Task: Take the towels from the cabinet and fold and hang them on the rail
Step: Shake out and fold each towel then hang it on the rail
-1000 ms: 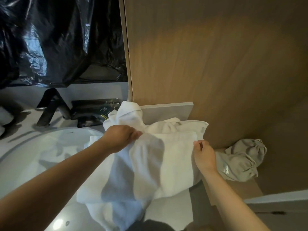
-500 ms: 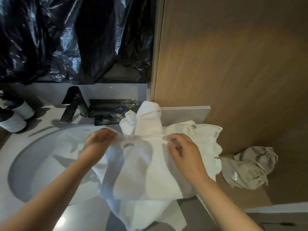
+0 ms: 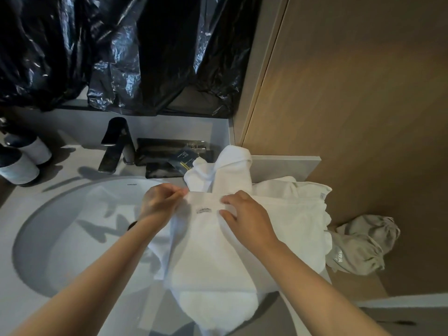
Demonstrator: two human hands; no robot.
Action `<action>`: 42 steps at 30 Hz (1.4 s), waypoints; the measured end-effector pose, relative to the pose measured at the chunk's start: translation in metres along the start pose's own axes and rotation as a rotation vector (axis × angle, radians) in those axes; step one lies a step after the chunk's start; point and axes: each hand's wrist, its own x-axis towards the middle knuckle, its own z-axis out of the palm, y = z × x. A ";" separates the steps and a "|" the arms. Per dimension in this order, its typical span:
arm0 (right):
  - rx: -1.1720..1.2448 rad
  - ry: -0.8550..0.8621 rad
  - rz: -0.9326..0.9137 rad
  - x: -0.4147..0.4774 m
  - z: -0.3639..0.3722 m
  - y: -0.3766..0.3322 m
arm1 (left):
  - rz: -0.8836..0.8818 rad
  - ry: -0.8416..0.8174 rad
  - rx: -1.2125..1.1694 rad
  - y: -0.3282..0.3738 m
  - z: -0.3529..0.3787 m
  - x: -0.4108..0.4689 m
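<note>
Both hands have closed in on the towel (image 3: 213, 251), lying at the tabletop's (image 3: 70, 163) right end, tail over the front edge. Looks like the left hand (image 3: 161, 202) pinches the top hem while the right hand (image 3: 247, 215) rests spread flat, pinning the fold, I'd guess.

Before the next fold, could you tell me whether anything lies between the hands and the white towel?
Nothing visible does. The left hand pinches the top edge of the towel, and the right hand rests directly on it beside the label. The rail is out of view.
</note>
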 end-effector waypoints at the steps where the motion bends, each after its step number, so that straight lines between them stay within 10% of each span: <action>1: -0.010 0.009 -0.001 0.002 0.001 -0.001 | -0.007 -0.002 -0.007 0.000 -0.001 0.000; 17: 0.012 0.200 0.128 0.023 0.007 -0.004 | 0.021 -0.107 0.035 0.006 -0.009 -0.011; 42: -0.172 0.097 -0.185 0.007 -0.020 -0.005 | -0.054 -0.467 -0.277 -0.029 -0.036 -0.123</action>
